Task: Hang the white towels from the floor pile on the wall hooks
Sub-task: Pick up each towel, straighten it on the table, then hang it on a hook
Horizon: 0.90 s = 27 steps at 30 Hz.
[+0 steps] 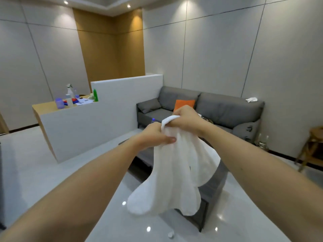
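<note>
White towel (176,165) is hanging mid-frame, bunched at top, limp folds drooping below w/ two loose lobes trailing low. Left hand (157,135) is pinching the upper edge; right hand (185,119) is clenching the bunched top just above it.

Risk, as I judge it: the gathered grip is giving no clean loop or corner, so on a hook it's prob sliding off. No hooks in view, nor the floor pile. Grey sofa (218,109) is sitting behind, right of centre.

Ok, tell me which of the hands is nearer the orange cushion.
Right. The right hand grips the towel just below the orange cushion; the left hand grips lower left.
</note>
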Motion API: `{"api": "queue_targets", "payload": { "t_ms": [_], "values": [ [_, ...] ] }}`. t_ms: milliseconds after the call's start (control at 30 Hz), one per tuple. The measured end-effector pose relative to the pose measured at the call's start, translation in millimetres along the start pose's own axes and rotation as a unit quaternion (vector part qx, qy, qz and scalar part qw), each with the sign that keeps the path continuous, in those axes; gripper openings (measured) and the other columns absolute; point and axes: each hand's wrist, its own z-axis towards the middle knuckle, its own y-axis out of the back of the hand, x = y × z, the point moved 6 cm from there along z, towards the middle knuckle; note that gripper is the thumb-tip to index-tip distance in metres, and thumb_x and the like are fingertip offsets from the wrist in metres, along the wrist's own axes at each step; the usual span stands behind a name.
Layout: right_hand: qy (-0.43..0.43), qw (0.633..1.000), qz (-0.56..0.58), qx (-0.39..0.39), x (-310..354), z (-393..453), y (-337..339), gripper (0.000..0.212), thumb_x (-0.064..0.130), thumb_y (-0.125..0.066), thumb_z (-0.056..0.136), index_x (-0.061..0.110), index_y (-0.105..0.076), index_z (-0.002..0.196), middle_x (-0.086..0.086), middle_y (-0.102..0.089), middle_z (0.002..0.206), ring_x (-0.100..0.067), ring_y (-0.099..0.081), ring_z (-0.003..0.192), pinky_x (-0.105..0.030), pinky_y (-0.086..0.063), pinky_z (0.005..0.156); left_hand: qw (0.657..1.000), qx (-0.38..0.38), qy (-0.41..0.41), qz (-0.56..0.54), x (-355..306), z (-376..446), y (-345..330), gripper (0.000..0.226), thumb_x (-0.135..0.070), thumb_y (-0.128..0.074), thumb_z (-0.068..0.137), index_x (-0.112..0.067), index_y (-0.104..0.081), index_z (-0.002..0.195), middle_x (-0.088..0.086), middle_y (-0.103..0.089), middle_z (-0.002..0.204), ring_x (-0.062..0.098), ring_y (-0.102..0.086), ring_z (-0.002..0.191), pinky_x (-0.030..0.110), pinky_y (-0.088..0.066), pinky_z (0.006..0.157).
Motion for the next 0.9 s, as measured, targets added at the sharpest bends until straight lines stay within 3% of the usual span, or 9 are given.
{"api": "queue_targets", "payload": {
  "t_ms": [67,133,233,367,433,533,667,800,900],
  "values": [
    [-0.031,0.999,-0.029,0.026,-34.7,-20.0,34.9,0.030,0.035,-0.082,0.075,0.014,-0.064,0.063,0.007,-0.055,0.059,-0.004,-0.051,0.053,-0.022,-0.039,0.052,0.999,-0.051,-0.002,0.002,-15.7,22.4,-15.7,0.006,-0.033,-0.078,0.076,-0.029,-0.074,0.076,-0.008,-0.068,0.077,0.008,-0.064,0.076,0.024,-0.050,0.068],
    [-0.092,0.985,-0.115,0.090,-83.4,-44.8,66.3,0.031,0.038,-0.085,0.071,0.012,-0.067,0.074,0.002,-0.061,0.071,-0.011,-0.058,0.064,-0.024,-0.044,0.054,0.996,-0.087,-0.009,0.013,-30.9,40.4,-24.9,0.014,-0.036,-0.074,0.069,-0.025,-0.070,0.061,-0.006,-0.063,0.065,0.013,-0.059,0.070,0.028,-0.046,0.064],
    [-0.134,0.959,-0.225,0.107,-143.5,-77.9,110.5,0.028,0.037,-0.079,0.077,0.013,-0.065,0.080,-0.002,-0.063,0.081,-0.019,-0.060,0.076,-0.030,-0.046,0.061,0.995,-0.070,-0.019,0.073,-65.0,64.0,-57.9,0.011,-0.031,-0.072,0.072,-0.022,-0.070,0.066,-0.001,-0.068,0.074,0.019,-0.063,0.079,0.032,-0.050,0.070],
    [-0.104,0.988,-0.113,-0.033,-170.4,-100.5,173.9,0.029,0.030,-0.078,0.073,0.002,-0.070,0.074,-0.007,-0.059,0.069,-0.019,-0.054,0.066,-0.030,-0.040,0.057,0.992,0.095,-0.070,0.040,-140.4,84.8,-167.3,0.035,-0.027,-0.084,0.071,-0.030,-0.070,0.103,-0.007,-0.070,0.103,0.013,-0.064,0.100,0.032,-0.053,0.088],
    [-0.099,0.988,-0.095,-0.073,-182.8,-110.8,203.6,0.018,0.025,-0.078,0.066,0.012,-0.067,0.059,-0.001,-0.052,0.059,-0.015,-0.047,0.059,-0.024,-0.034,0.051,0.989,0.126,-0.079,-0.014,-173.6,95.4,-222.7,0.041,-0.024,-0.082,0.076,-0.028,-0.068,0.114,-0.008,-0.070,0.106,0.011,-0.064,0.101,0.031,-0.053,0.088],
    [-0.123,0.982,-0.120,-0.078,-219.0,-136.7,243.8,0.029,0.026,-0.081,0.066,0.026,-0.059,0.047,0.007,-0.049,0.055,-0.014,-0.046,0.059,-0.025,-0.032,0.050,0.993,0.072,-0.081,-0.047,-202.3,119.8,-266.0,0.032,-0.027,-0.074,0.077,-0.027,-0.073,0.109,-0.004,-0.073,0.104,0.013,-0.066,0.100,0.037,-0.055,0.090],
    [-0.210,0.971,-0.110,-0.016,-292.5,-177.1,283.3,0.021,0.032,-0.083,0.073,0.015,-0.070,0.069,0.002,-0.057,0.065,-0.013,-0.052,0.062,-0.027,-0.038,0.057,0.993,0.036,-0.080,-0.085,-216.0,150.2,-287.7,0.018,-0.032,-0.071,0.069,-0.028,-0.076,0.086,-0.001,-0.074,0.091,0.020,-0.070,0.094,0.039,-0.058,0.082],
    [-0.198,0.961,0.070,-0.180,-316.8,-181.1,319.8,0.014,0.017,-0.082,0.073,0.007,-0.071,0.073,-0.001,-0.063,0.062,-0.014,-0.058,0.060,-0.026,-0.046,0.053,0.979,0.146,-0.110,-0.088,-249.8,170.6,-341.5,0.033,-0.014,-0.077,0.076,-0.027,-0.071,0.106,-0.003,-0.074,0.100,0.015,-0.070,0.097,0.040,-0.058,0.087],
    [-0.182,0.959,0.099,-0.193,-328.1,-170.8,332.5,0.022,0.013,-0.086,0.062,0.011,-0.074,0.081,-0.005,-0.072,0.076,-0.019,-0.068,0.073,-0.035,-0.057,0.063,0.971,0.171,-0.127,-0.107,-273.4,193.9,-382.3,0.036,-0.018,-0.075,0.073,-0.030,-0.071,0.107,-0.003,-0.074,0.103,0.015,-0.068,0.100,0.042,-0.057,0.090]
  ]
}}
